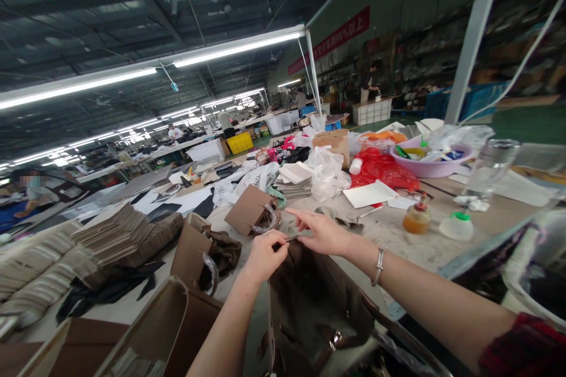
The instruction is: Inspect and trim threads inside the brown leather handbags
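A dark brown handbag (309, 312) stands with its mouth turned up at the table's front, a metal clasp showing on its strap. My left hand (266, 256) is closed, thumb and fingers pinching the far rim of this bag. Close beside it, my right hand (325, 232) has its index finger stretched out to the left, while its thumb and a curled finger meet at the same rim. Just beyond the hands lies a smaller brown bag (248, 210) with a wrapped handle. Another brown bag (191, 254) with a plastic-wrapped handle stands left of my left hand.
Stacked brown panels (128, 235) and padded rolls (39, 265) fill the left. Farther back are a red plastic bag (382, 169) and a lilac basin (431, 166). An amber bottle (415, 218), a green-capped bottle (457, 225) and a clear jar (490, 168) stand right.
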A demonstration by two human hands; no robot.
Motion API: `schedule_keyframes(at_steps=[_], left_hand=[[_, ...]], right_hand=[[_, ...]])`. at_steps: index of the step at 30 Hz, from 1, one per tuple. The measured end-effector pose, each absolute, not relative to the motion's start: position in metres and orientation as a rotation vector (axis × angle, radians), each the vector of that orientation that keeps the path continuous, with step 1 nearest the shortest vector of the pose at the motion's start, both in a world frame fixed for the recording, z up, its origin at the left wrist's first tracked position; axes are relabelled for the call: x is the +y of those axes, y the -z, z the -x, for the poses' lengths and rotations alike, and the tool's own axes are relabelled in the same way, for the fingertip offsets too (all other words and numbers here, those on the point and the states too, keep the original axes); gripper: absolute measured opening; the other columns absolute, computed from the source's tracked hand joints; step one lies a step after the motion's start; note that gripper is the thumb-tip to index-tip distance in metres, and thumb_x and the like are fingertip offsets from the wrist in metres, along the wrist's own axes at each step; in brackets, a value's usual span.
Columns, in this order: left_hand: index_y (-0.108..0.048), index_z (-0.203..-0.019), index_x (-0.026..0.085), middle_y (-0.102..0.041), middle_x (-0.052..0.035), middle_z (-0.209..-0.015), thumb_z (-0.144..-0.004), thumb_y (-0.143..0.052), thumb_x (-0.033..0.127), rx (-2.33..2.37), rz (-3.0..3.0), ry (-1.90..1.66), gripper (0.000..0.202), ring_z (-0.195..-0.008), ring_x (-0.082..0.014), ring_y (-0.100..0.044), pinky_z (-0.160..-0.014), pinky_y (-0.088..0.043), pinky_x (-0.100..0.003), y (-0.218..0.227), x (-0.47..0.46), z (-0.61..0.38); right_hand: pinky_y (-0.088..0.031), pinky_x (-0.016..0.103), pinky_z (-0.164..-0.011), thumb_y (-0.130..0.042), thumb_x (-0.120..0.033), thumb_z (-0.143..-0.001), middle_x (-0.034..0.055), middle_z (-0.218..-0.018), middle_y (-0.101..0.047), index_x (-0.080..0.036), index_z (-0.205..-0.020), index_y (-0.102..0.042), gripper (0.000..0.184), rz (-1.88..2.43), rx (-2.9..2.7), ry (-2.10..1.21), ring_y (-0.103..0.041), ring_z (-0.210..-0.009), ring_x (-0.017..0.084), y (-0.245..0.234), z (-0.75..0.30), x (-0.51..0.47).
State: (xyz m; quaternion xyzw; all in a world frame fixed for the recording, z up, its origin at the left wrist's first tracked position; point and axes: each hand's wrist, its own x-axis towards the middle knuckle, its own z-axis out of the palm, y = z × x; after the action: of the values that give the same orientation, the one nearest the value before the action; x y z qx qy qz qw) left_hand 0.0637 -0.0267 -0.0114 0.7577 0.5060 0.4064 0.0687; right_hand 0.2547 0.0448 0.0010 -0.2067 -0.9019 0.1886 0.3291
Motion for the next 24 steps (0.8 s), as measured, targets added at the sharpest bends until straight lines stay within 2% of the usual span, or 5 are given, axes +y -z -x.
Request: schedule_keyframes(at_steps=[4,8,13,20,24], left_hand=[[-0.061,-0.065,0.018,-0.069,-0.0021,-0.082,-0.071,-0.058,0.009,1.545,-2.283,-1.229,0.012,-0.078,-0.0147,-0.064,-0.076,-0.05,-0.028,0.014,-0.024,-0.063],[-0.062,-0.065,0.018,-0.069,-0.0013,-0.081,-0.072,-0.058,0.008,1.576,-2.276,-1.197,0.012,-0.077,-0.014,-0.063,-0.076,-0.049,-0.027,0.015,-0.023,-0.064],[-0.061,-0.064,0.018,-0.069,-0.0011,-0.079,-0.072,-0.058,0.01,1.644,-2.264,-1.157,0.012,-0.078,-0.0143,-0.063,-0.076,-0.048,-0.027,0.013,-0.024,-0.066],[-0.064,-0.067,0.019,-0.07,-0.0016,-0.084,-0.075,-0.059,0.015,1.664,-2.247,-1.125,0.01,-0.08,-0.0152,-0.064,-0.08,-0.049,-0.027,0.011,-0.027,-0.066],[-0.063,-0.082,0.019,-0.07,-0.0021,-0.087,-0.075,-0.063,0.022,1.659,-2.068,-1.104,0.008,-0.084,-0.0151,-0.065,-0.082,-0.049,-0.026,0.011,-0.03,-0.062]], right_hand=[[-0.044,0.027,-0.071,-0.069,-0.024,-0.07,0.006,-0.091,-0.063,-0.016,-0.11,-0.062,0.042,0.666,-2.512,-0.401,-0.057,-0.079,0.018,-0.004,-0.256,0.05],[-0.038,0.022,-0.063,-0.065,-0.028,-0.076,0.0003,-0.075,-0.066,-0.021,-0.084,-0.07,0.012,0.67,-2.64,-0.382,-0.057,-0.07,0.014,-0.007,-0.251,0.051],[-0.033,0.022,-0.056,-0.062,-0.03,-0.08,-0.0011,-0.069,-0.067,-0.023,-0.078,-0.073,0.013,0.777,-2.666,-0.362,-0.056,-0.063,0.012,-0.006,-0.245,0.051],[-0.035,0.023,-0.059,-0.061,-0.031,-0.08,0.0006,-0.076,-0.069,-0.024,-0.081,-0.073,0.014,0.852,-2.676,-0.269,-0.059,-0.07,0.015,-0.008,-0.245,0.05],[-0.035,0.023,-0.06,-0.06,-0.031,-0.079,0.0008,-0.078,-0.069,-0.024,-0.08,-0.072,0.014,0.883,-2.67,-0.271,-0.059,-0.072,0.016,-0.008,-0.245,0.052]])
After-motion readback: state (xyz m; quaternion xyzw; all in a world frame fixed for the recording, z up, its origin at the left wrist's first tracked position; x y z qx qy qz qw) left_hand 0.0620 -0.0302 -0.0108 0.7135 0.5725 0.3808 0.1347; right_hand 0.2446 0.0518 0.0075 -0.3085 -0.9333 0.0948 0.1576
